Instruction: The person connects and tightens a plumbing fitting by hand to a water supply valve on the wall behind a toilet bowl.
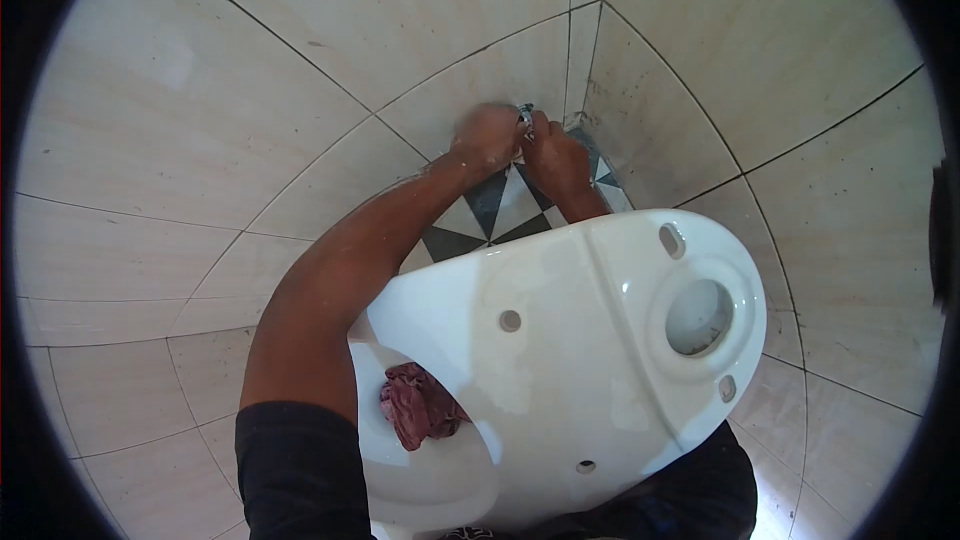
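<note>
Low by the wall, a small shiny chrome valve [526, 116] shows between my two hands. My right hand [558, 162] is closed on it, fingers wrapped round its near side. Against its left side is my left hand [488, 135], curled and slightly blurred, its fingers mostly hidden. A white ceramic toilet bowl [560, 340] lies across the view in front of me, between my body and the wall. My right forearm passes behind its far edge. Inside the bowl's hollow sits a crumpled dark red cloth [418, 406].
Beige tiled walls [300, 0] meet in a corner just right of my hands. Beneath them is a floor patterned with dark and white triangles [490, 205]. The toilet has a round opening [698, 317] and several smaller holes. A dark object [942, 235] stands at the right edge.
</note>
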A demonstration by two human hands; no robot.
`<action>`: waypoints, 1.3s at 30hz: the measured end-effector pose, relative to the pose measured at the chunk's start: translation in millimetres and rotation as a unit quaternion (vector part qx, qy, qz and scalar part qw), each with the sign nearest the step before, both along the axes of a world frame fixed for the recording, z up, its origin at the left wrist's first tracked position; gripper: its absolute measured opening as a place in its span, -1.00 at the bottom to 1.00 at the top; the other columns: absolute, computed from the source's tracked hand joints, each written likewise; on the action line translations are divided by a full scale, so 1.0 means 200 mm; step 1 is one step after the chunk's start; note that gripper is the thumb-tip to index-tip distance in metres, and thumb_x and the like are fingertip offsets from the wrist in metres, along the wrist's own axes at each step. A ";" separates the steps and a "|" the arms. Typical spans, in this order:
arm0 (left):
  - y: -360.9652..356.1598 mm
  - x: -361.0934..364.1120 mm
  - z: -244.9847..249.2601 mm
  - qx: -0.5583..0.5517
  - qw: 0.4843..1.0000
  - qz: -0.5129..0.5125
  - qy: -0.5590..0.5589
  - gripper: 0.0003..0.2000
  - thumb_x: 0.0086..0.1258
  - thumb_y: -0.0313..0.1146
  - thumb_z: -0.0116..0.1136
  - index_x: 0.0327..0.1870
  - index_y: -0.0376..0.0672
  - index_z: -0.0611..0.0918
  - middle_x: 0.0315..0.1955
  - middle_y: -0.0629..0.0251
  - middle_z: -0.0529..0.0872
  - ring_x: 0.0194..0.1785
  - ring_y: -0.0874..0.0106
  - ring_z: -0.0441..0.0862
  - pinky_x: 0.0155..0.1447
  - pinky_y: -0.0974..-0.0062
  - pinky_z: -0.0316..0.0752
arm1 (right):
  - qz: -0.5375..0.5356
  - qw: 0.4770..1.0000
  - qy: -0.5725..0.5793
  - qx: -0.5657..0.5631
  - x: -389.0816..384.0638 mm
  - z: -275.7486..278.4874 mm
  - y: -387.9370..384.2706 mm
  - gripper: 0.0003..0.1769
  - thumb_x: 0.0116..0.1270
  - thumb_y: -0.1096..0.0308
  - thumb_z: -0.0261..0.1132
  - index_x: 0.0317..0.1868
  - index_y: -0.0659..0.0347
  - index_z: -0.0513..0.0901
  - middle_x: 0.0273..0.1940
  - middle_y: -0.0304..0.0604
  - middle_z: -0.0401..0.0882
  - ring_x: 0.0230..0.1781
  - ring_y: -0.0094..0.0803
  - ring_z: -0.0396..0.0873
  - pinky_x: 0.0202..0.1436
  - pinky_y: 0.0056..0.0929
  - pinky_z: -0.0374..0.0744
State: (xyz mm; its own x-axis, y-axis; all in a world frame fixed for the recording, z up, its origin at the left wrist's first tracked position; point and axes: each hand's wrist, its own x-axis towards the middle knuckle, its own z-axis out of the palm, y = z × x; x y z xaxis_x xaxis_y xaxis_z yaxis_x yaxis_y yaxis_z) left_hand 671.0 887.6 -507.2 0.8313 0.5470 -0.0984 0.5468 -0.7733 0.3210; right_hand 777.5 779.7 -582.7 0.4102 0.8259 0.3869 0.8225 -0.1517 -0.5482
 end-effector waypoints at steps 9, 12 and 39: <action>0.00 -0.01 0.01 0.026 0.999 0.021 -0.012 -0.69 0.47 -0.16 0.14 -0.16 -0.26 0.74 -0.20 -0.15 0.76 -0.02 -0.07 0.73 0.11 0.02 0.60 | -0.040 0.996 -0.073 -0.011 0.01 -0.01 0.07 -0.75 0.33 0.20 0.34 -0.18 0.23 0.60 -0.40 0.07 0.67 -0.45 0.04 0.74 -0.42 -0.04 0.69; 0.03 -0.01 0.09 -0.053 0.996 0.005 0.073 -0.62 0.46 -0.10 0.21 -0.23 -0.32 0.75 -0.24 -0.18 0.75 -0.10 -0.13 0.71 0.04 -0.01 0.58 | -0.031 0.998 -0.055 0.014 0.01 -0.04 0.06 -0.72 0.31 0.19 0.37 -0.21 0.24 0.59 -0.40 0.11 0.68 -0.48 0.07 0.72 -0.40 -0.02 0.68; 0.20 -0.05 -0.03 -0.105 0.976 -0.152 0.118 -0.50 0.50 0.03 0.16 -0.12 -0.39 0.71 -0.23 -0.04 0.76 -0.17 0.13 0.72 0.01 0.16 0.57 | -0.058 0.635 0.771 0.005 -0.02 0.01 0.15 -0.67 0.45 0.05 0.35 -0.34 0.10 0.59 -0.58 -0.28 0.58 -0.70 -0.59 0.41 -0.66 -0.58 0.30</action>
